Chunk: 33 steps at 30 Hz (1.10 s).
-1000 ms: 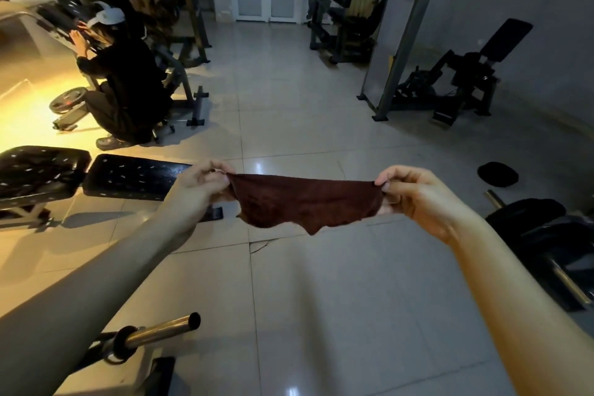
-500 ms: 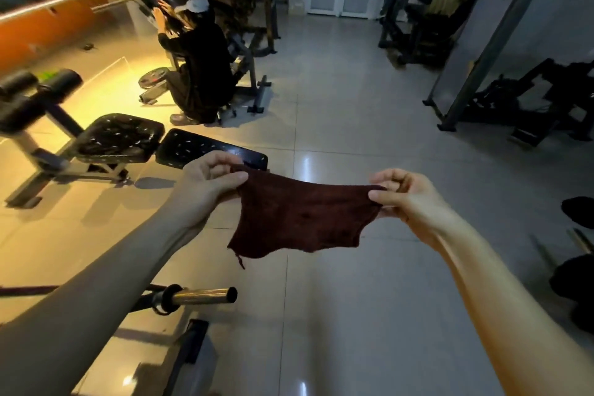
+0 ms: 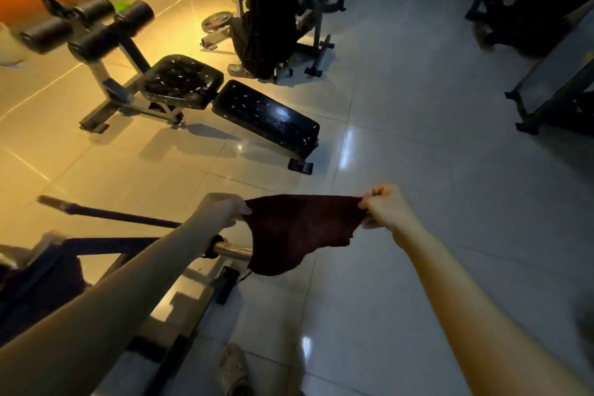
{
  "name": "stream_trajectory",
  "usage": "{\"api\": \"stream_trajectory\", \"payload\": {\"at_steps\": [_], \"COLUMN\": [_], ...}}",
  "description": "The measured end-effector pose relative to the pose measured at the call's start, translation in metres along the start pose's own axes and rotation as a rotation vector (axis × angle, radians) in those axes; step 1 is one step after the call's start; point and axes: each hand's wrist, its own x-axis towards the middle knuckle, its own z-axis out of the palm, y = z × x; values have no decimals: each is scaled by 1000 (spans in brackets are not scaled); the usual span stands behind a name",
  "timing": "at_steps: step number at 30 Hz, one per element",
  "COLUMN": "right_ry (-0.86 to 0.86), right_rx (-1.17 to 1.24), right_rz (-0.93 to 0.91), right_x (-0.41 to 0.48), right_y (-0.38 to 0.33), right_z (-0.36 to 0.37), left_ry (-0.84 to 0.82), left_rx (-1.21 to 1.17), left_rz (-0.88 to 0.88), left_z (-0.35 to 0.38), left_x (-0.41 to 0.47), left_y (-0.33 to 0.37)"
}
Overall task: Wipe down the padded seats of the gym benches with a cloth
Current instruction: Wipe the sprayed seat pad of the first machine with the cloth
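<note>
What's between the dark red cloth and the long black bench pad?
Head view: glossy floor tiles and the bench's black foot, between dark red cloth and long black bench pad.

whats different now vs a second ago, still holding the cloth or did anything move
The view has swung left, so the bench now lies ahead instead of at the left edge. The cloth, pulled out flat a second ago, hangs deeper between the hands. Unchanged: the left hand and right hand each still pinch a top corner, and no pad has been touched.
</note>
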Motion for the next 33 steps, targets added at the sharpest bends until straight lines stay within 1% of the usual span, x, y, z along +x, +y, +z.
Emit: {"api": "stream_trajectory", "payload": {"at_steps": [1, 3, 6, 8, 11, 14, 17, 18, 20, 22, 23, 25, 26, 27, 28, 30, 31, 32, 33], "right_ry": [-5, -71, -172, -209, -269, -343, -383, -394, -383, -360, -366, -411, -455, -523, -605, -752, -792, -804, -786], "right_rx": [-15, -10, 48, 65, 90, 144, 240, 278, 321, 299, 278, 221, 183, 150, 122, 72, 39, -3, -38], "right_rz": [8, 9, -10, -41, -73, -99, -100, -99, -94, -96, -103, -148, -192, -249, -306, -389, -410, -421, -426], "right_x": [0, -4, -13, -17, -22, -22, -19, -18, -12, -3, 0, 7, 11, 14, 16, 19, 21, 23, 26], "right_y": [-4, -12, -24, -31, -42, -53, -65, -69, -79, -87, -92, -102, -109, -117, -127, -147, -154, -161, -166], "right_z": [16, 49, 98, 125, 155, 175, 185, 186, 187, 187, 186, 181, 176, 169, 161, 146, 140, 135, 132], "left_ry": [39, 85, 162, 220, 313, 404, 426, 396, 281, 169, 154, 233, 271, 242, 122, -184, -288, -335, -336], "left_rx": [-32, -53, -22, 27, 118, 261, 315, 305, 280, 219, 207, 199, 184, 189, 221, 357, 410, 415, 375], "left_rz": [17, 60, 184, 243, 274, 312, 423, 473, 566, 576, 560, 553, 568, 561, 525, 405, 374, 378, 410], "left_z": [-2, 0, 12, 18, 19, 11, -1, -6, -14, -24, -32, -54, -69, -86, -102, -127, -135, -142, -147], "left_x": [-3, -12, -17, -21, -19, -12, -6, -6, -4, 0, 2, 14, 21, 29, 38, 50, 53, 54, 55], "left_y": [-9, -22, -32, -34, -39, -41, -39, -38, -36, -35, -34, -28, -22, -15, -6, 15, 26, 36, 45]}}
